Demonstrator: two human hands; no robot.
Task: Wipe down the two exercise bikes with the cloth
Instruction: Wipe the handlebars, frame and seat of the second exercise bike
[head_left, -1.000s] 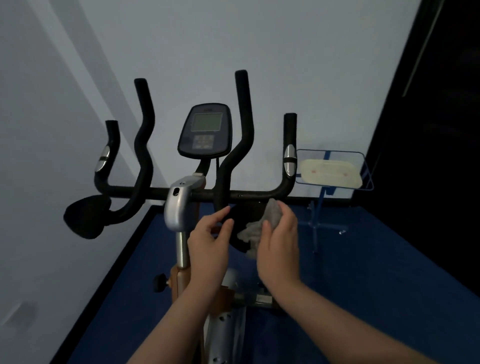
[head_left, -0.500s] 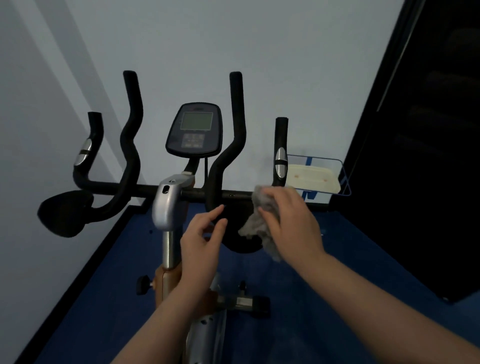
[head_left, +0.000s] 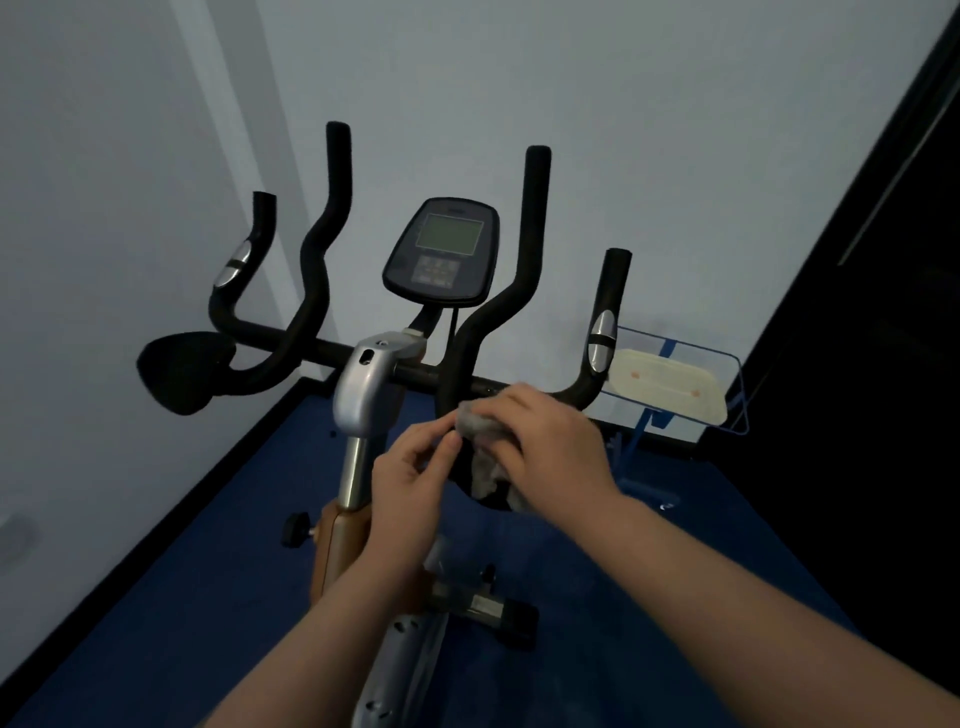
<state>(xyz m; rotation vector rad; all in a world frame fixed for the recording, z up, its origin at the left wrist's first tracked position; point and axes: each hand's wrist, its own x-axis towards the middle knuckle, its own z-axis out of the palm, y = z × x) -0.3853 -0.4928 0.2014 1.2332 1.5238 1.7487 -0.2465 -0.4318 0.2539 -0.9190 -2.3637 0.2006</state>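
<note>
Your cloth (head_left: 480, 431) is a grey, crumpled wad pressed against the bike's (head_left: 363, 395) handlebar crossbar, just right of the point where the inner right upright leaves it. Its long axis runs roughly up and down: the bunched top sits at the bar and a loose tail hangs below your palm toward the floor. Your right hand (head_left: 545, 447) lies over it, fingers curled around the wad and gripping it against the bar. Your left hand (head_left: 410, 478) is just beside it, fingers bent and thumb tip close to the cloth's left edge; you cannot tell whether they pinch the fabric or only touch it.

The crossbar runs left to right across your view, tilted slightly down to the right. Four black grips rise from it, two on each side, the outer ones carrying silver sensor plates. The console (head_left: 444, 252) stands between the inner grips, its screen facing you. A black pad (head_left: 182, 371) sits at the bar's left end. A silver clamp (head_left: 363, 389) joins the bar to the post, which drops into an orange frame.

Beyond the right grip stands a clear blue-edged tray (head_left: 727, 374) holding a cream pad (head_left: 667, 384). The floor is blue (head_left: 208, 571), the wall pale grey (head_left: 623, 130).
</note>
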